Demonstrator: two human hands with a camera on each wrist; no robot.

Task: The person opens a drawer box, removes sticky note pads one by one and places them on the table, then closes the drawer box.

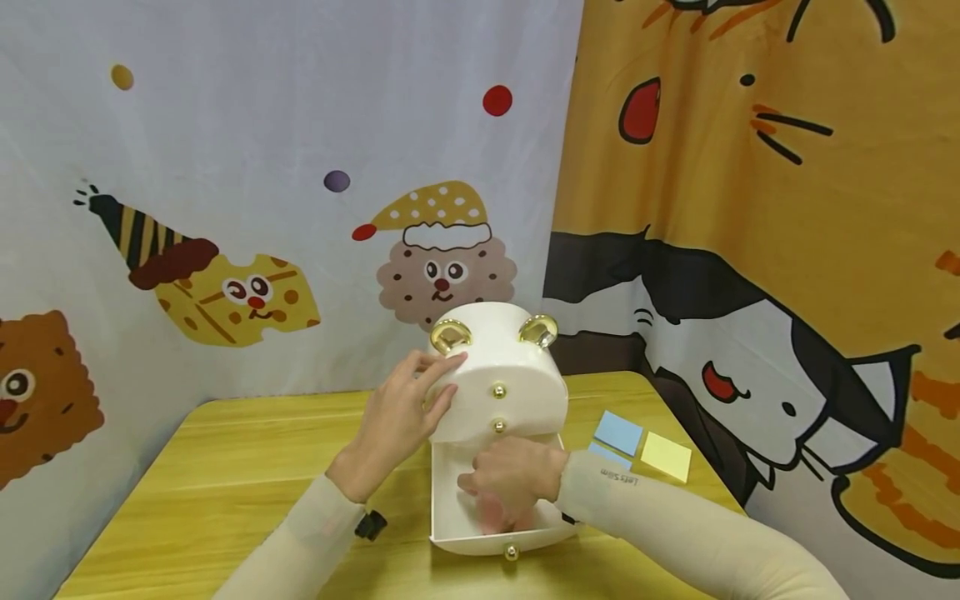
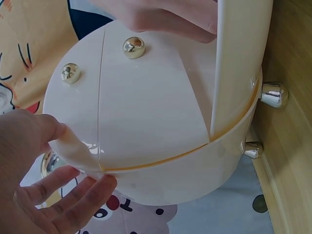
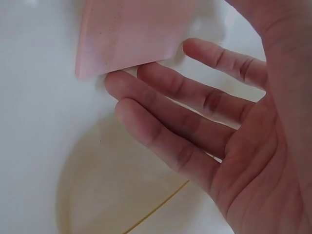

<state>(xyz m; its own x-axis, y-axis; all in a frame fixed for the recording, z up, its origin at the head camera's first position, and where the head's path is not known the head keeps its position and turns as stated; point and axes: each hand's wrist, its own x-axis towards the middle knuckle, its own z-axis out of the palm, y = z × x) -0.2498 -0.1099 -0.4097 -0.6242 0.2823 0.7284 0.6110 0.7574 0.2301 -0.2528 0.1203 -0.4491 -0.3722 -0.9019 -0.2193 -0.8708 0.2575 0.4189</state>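
Observation:
A white drawer box [image 1: 487, 367] with gold ears and gold ball knobs stands on the table, its bottom drawer [image 1: 453, 508] pulled out. My left hand [image 1: 397, 417] rests against the box's left side. In the left wrist view, the thumb [image 2: 48, 127] lies at the edge of the front and the other fingers along the side. Over the open drawer is my right hand [image 1: 521, 475]. The right wrist view shows its fingers loosely extended, with fingertips at the edge of a flat pink pad [image 3: 134, 36] on the white surface. The hand hides part of this pad in the head view.
Blue sticky notes [image 1: 618, 432] and a yellow sticky pad [image 1: 666, 457] lie on the table to the right of the box. A printed cartoon curtain [image 1: 300, 108] hangs behind the wooden table [image 1: 247, 467].

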